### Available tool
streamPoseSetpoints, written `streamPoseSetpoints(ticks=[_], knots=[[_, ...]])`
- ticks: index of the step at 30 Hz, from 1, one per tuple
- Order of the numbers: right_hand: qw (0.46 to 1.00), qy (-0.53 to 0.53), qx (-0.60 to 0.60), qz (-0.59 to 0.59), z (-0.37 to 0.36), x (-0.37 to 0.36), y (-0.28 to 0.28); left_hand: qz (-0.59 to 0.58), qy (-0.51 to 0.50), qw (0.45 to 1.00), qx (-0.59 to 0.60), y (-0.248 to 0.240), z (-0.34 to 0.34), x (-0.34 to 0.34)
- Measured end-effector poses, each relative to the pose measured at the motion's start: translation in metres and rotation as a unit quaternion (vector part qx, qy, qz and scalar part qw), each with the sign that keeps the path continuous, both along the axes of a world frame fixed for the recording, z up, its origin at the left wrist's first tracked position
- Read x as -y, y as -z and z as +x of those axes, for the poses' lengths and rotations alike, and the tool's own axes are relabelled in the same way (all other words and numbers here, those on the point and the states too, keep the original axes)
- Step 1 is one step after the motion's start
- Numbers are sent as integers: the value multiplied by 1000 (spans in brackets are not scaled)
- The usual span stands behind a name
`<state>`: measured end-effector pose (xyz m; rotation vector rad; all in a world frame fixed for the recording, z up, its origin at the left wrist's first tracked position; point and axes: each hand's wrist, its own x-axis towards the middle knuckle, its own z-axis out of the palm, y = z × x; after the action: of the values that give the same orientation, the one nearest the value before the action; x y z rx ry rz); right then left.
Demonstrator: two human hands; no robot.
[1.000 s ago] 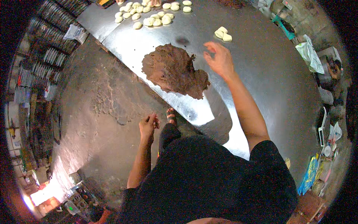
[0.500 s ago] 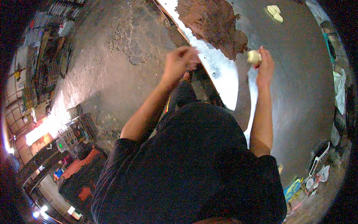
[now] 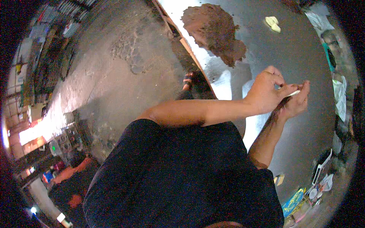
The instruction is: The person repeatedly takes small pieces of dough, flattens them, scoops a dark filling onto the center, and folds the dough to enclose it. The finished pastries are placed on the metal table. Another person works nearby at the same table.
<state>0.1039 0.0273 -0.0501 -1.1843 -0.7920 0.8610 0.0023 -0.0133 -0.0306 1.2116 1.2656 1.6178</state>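
My left hand (image 3: 266,89) reaches across to the right, its fingers curled and its thumb pointing at my right hand (image 3: 297,102). Only a sliver of a pale yellow lump (image 3: 293,93) shows in my right hand, between its palm and bent fingers. The left thumb tip meets or overlaps that lump; whether the curled left fingers hold a bit of anything is hidden. Farther off on the grey table (image 3: 304,57) lie similar pale yellow pieces (image 3: 272,24). A spread mass of brown, paste-like material (image 3: 215,32) lies on the table's left part.
The table's wooden edge (image 3: 192,53) runs diagonally beside my sandalled foot (image 3: 187,81). Plastic bags (image 3: 339,95), a blue and yellow packet (image 3: 294,201) and a white-framed object (image 3: 322,167) line the right side. Concrete floor (image 3: 114,76) extends left.
My left hand has swung right, from beyond the table's edge to my right hand. The right hand with the pale lump has moved nearer and rightward. The view has shifted slightly.
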Motion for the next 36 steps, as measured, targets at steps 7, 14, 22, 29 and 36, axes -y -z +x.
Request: streamPoseSetpoints(ticks=[7, 14, 22, 29, 36], knots=[[965, -119, 210, 103, -24, 25, 53, -212, 18, 969, 128, 22, -35, -16], [826, -462, -131, -297, -62, 25, 70, -400, 76, 864, 297, 135, -155, 46], [629, -424, 612, 223, -102, -113, 154, -428, 0, 860, 277, 156, -192, 67], [609, -460, 635, 120, -95, -59, 155, -406, -14, 874, 268, 133, -194, 64], [773, -575, -55, -261, -45, -27, 111, -363, 47, 903, 223, 98, -166, 29]])
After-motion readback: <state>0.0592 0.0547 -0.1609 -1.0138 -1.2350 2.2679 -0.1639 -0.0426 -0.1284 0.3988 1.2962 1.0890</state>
